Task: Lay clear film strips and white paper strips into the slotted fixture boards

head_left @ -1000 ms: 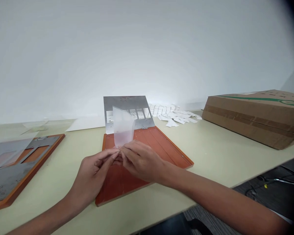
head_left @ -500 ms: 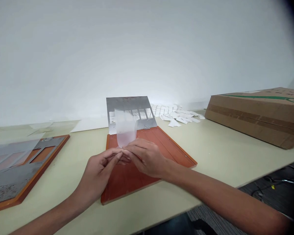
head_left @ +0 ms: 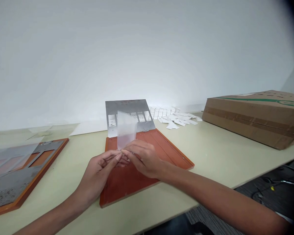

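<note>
The left hand [head_left: 99, 169] is closing its fingertips to a narrow pinch on the lower edge of the translucent sheet [head_left: 126, 128]. The right hand [head_left: 144, 157] is gripping the same lower edge from the opposite side, with its fingers curled and drawn close together. The fingertips of the two hands are touching each other at the sheet's lower edge. The exact finger placement under the right hand is hidden.

The translucent sheet is standing upright and slightly curved above both hands. It is positioned over the far half of the orange board [head_left: 172, 150] and in front of the metal plate [head_left: 125, 106]. The metal plate is standing tilted up at the far edge of the orange board, and its cut-out windows are showing beside the sheet.

The orange board is lying flat on the table [head_left: 215, 150], beneath both hands. A second board [head_left: 40, 156], partly covered by a grey plate [head_left: 7, 182], is lying well apart on the left. A cardboard box [head_left: 254, 114] is resting on the right. Loose white paper pieces [head_left: 175, 116] are lying behind the metal plate, near the wall.
</note>
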`<state>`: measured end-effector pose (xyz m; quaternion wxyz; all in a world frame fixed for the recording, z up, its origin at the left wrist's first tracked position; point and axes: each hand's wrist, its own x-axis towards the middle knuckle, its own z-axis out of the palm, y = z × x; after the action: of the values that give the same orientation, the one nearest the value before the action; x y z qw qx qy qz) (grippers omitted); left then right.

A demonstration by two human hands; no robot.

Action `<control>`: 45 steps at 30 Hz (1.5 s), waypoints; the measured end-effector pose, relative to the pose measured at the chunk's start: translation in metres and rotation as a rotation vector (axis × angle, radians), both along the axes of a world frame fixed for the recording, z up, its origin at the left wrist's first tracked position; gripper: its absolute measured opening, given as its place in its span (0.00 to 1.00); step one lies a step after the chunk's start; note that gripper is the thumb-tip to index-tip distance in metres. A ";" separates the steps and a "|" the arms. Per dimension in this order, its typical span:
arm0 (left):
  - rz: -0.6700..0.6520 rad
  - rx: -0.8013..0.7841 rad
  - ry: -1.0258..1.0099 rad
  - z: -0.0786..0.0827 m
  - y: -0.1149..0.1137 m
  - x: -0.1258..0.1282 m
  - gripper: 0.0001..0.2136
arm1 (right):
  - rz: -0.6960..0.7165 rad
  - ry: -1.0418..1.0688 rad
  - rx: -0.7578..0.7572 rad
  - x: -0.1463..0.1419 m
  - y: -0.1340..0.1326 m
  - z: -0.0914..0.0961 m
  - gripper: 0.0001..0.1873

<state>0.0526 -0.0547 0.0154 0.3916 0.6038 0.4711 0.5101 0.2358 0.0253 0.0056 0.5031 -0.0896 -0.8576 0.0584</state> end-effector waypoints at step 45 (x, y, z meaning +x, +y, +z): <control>-0.003 0.021 0.014 -0.001 -0.002 -0.003 0.13 | -0.027 0.055 0.103 0.000 -0.003 0.001 0.11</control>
<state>0.0499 -0.0563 0.0146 0.3824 0.6122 0.4676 0.5103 0.2359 0.0218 0.0064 0.5312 -0.0734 -0.8440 0.0100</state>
